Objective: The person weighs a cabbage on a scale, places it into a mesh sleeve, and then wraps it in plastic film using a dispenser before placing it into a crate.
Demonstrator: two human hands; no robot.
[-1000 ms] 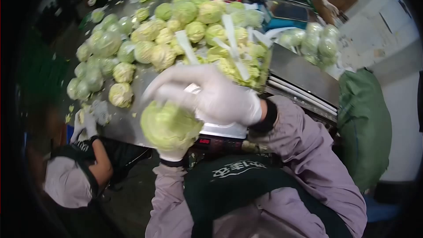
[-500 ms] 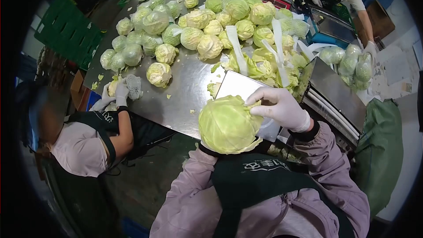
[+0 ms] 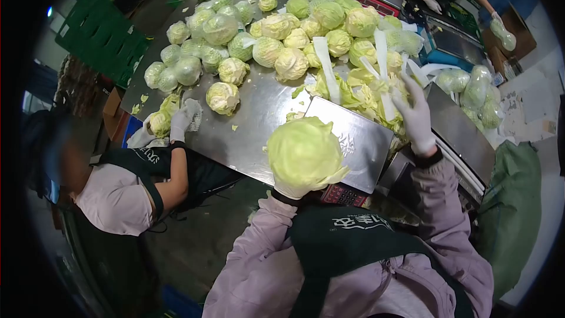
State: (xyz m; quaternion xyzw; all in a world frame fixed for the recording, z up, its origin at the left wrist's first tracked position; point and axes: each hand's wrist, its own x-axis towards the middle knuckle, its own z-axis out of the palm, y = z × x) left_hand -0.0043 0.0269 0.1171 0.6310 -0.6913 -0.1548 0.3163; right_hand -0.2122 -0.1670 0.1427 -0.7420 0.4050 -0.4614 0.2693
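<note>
left hand (image 3: 288,189), white-gloved, cupped under a pale green cabbage (image 3: 305,150), fingers mostly hidden; cabbage held up at the near-left side of a weighing scale (image 3: 368,153). right hand (image 3: 416,116), gloved too, fingers spread, near loose cabbage leaves (image 3: 360,91) and white strips (image 3: 326,70). more cabbages (image 3: 290,64), some netted, crowd the steel table (image 3: 259,106) beyond.
</note>
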